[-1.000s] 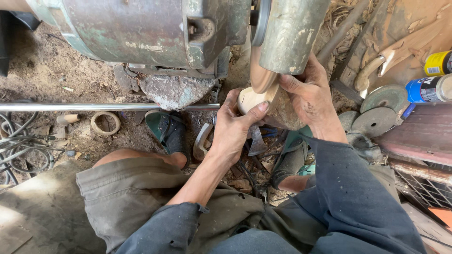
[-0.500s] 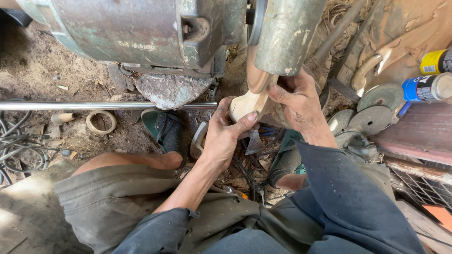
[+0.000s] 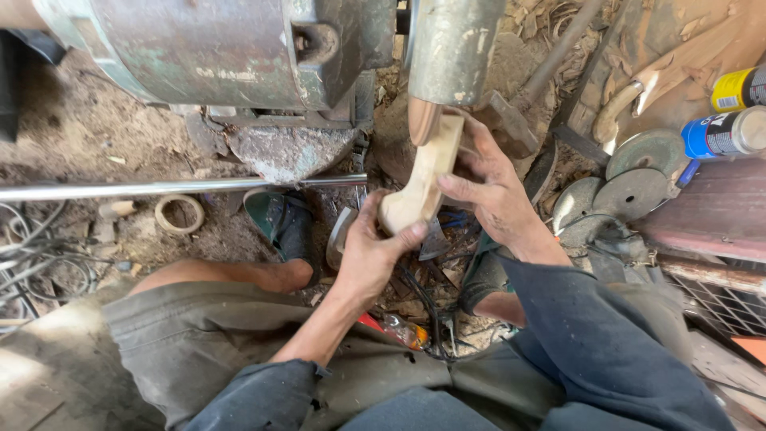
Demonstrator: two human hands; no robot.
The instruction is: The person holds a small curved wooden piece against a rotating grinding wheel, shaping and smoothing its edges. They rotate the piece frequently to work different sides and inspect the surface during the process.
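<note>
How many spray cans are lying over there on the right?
2. A yellow spray can lies at the upper right edge, and a blue-and-white spray can lies just below it. Others may be hidden beyond the frame.

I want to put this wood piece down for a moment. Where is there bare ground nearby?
Freest is the dirt left of the motor base, above the rod. A smaller patch lies below it around the ring. The left hand and right hand hold the wood piece over crowded ground: tools between the feet, discs and cans to the right, wires far left.
</note>
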